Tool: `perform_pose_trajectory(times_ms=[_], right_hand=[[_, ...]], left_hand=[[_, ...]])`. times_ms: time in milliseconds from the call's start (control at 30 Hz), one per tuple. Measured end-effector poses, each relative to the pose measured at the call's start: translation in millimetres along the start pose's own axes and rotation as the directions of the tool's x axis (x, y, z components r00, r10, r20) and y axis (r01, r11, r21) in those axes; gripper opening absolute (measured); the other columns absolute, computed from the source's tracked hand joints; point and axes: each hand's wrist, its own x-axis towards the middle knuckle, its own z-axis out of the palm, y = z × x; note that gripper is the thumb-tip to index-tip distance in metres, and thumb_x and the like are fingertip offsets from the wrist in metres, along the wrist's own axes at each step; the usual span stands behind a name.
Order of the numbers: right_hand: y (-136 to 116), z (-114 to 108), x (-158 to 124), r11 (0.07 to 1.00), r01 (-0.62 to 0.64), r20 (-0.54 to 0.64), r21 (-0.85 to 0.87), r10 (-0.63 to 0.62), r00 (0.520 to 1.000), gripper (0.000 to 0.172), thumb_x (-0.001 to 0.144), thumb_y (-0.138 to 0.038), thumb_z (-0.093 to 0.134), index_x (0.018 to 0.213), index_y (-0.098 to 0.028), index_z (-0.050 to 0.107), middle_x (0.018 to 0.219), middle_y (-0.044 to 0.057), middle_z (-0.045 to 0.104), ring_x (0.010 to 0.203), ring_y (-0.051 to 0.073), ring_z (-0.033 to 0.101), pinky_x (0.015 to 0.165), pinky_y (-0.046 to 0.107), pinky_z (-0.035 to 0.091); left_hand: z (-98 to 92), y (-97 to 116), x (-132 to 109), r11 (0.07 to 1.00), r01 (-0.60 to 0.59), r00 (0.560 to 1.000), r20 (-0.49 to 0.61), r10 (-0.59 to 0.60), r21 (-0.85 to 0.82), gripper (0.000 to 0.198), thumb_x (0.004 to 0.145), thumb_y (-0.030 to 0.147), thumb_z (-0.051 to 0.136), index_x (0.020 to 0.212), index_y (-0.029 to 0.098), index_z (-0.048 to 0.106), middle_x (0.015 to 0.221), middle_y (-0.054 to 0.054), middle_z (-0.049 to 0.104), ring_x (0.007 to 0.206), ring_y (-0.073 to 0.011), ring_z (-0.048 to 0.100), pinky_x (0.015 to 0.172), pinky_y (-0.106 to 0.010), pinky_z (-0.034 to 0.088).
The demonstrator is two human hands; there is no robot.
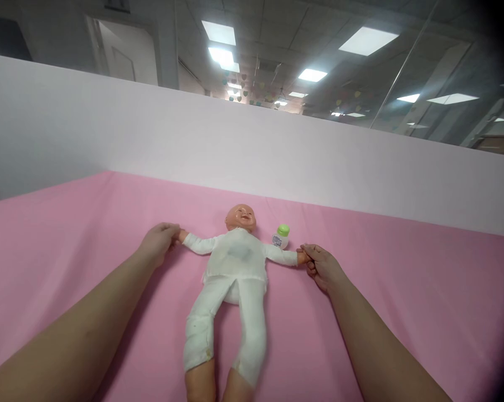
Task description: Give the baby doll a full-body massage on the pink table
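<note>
The doll (237, 262) is lying on its back on the pink sheet (143, 335), its head pointing toward the white panel (235, 145) and its arms extending to both sides. The left hand (159, 243) is clasping the doll's hand on that side, fingers curling together around it; the grip is appearing small and partly covered, so the thumb's exact placement is not showing clearly. The right hand (324, 265) is pinching the doll's other hand between thumb and fingers. A bottle (281, 237) with a green cap is sitting just beyond the doll's arm on the right-hand side.

For a sound hold, both hands should be applying light, equal tension, so that the trunk is resting flat and not twisting. The fingers should be supporting the doll's hands close to the wrists; hard tugging would probably be straining the shoulders. The arm beside the bottle is calling for extra care: swinging it toward the head could be tipping the bottle over.
</note>
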Motion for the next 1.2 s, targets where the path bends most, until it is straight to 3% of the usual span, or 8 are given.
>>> perform_pose_trajectory(times_ms=[100, 233, 467, 700, 900, 1033, 1200], right_hand=[[0, 1, 0, 1.0, -0.001, -0.021, -0.026, 0.0, 1.0, 0.026, 0.078, -0.038, 0.078, 0.092, -0.019, 0.068, 0.093, 0.005, 0.071, 0.047, 0.003, 0.034, 0.038, 0.017, 0.025], [-2, 3, -3, 1.0, -0.029, -0.059, 0.004, 0.029, 0.998, 0.023, 0.08, -0.027, 0.074, 0.101, -0.019, 0.07, 0.076, 0.003, 0.065, 0.049, 0.007, 0.044, 0.039, 0.018, 0.033], [-2, 0, -4, 0.998, -0.038, 0.069, 0.044, 0.035, 0.997, 0.032, 0.077, -0.018, 0.079, 0.108, -0.017, 0.069, 0.081, 0.005, 0.066, 0.062, 0.011, 0.058, 0.051, 0.022, 0.05], [5, -2, 2, 0.998, 0.021, 0.094, -0.061, -0.015, 0.995, 0.037, 0.071, -0.036, 0.087, 0.095, -0.018, 0.066, 0.066, -0.003, 0.058, 0.052, 0.008, 0.047, 0.043, 0.019, 0.035], [4, 2, 2, 0.991, 0.016, 0.053, -0.131, -0.009, 0.999, 0.036, 0.077, -0.05, 0.078, 0.088, -0.02, 0.063, 0.057, -0.006, 0.051, 0.045, 0.006, 0.036, 0.041, 0.019, 0.025], [4, 3, 2, 0.989, 0.011, 0.033, -0.146, -0.006, 0.999, 0.037, 0.083, -0.055, 0.071, 0.09, -0.019, 0.065, 0.055, -0.006, 0.046, 0.044, 0.007, 0.034, 0.039, 0.019, 0.024], [8, 1, 4, 0.993, 0.019, 0.026, -0.114, -0.016, 1.0, 0.034, 0.083, -0.048, 0.073, 0.101, -0.02, 0.067, 0.063, -0.005, 0.051, 0.046, 0.007, 0.039, 0.039, 0.019, 0.029]], left_hand=[[-0.2, -2, 3, 1.0, 0.008, 1.0, -0.02, -0.008, -0.005, 0.031, 0.066, 0.035, 0.076, 0.089, 0.018, 0.065, 0.071, -0.002, 0.066, 0.053, -0.0134, 0.055, 0.05, -0.026, 0.044], [-2.5, -6, 8, 0.999, 0.027, 0.999, -0.018, -0.027, -0.027, 0.041, 0.063, 0.03, 0.076, 0.101, 0.017, 0.07, 0.077, -0.004, 0.069, 0.054, -0.0129, 0.056, 0.052, -0.026, 0.046], [-4.3, -5, 7, 0.998, 0.032, 0.999, 0.04, -0.03, -0.054, 0.051, 0.057, 0.027, 0.079, 0.106, 0.016, 0.07, 0.079, -0.005, 0.069, 0.055, -0.0127, 0.058, 0.052, -0.025, 0.046], [-2.1, 2, -2, 1.0, 0.007, 1.0, 0.029, -0.006, -0.025, 0.04, 0.06, 0.036, 0.083, 0.094, 0.018, 0.069, 0.075, -0.002, 0.068, 0.053, -0.0114, 0.055, 0.05, -0.024, 0.045], [-4.5, -3, 2, 1.0, -0.024, 0.999, 0.048, 0.024, 0.009, 0.037, 0.068, 0.047, 0.08, 0.089, 0.018, 0.07, 0.076, -0.003, 0.069, 0.052, -0.0109, 0.052, 0.05, -0.024, 0.043], [-5.4, -5, 4, 1.0, -0.009, 0.999, 0.032, 0.009, 0.019, 0.037, 0.069, 0.046, 0.078, 0.092, 0.018, 0.07, 0.076, -0.003, 0.068, 0.054, -0.0115, 0.053, 0.05, -0.024, 0.044], [-6.7, -3, 3, 1.0, 0.004, 0.999, 0.037, -0.004, -0.003, 0.045, 0.063, 0.04, 0.076, 0.101, 0.017, 0.07, 0.076, -0.003, 0.067, 0.057, -0.013, 0.056, 0.051, -0.024, 0.045]])
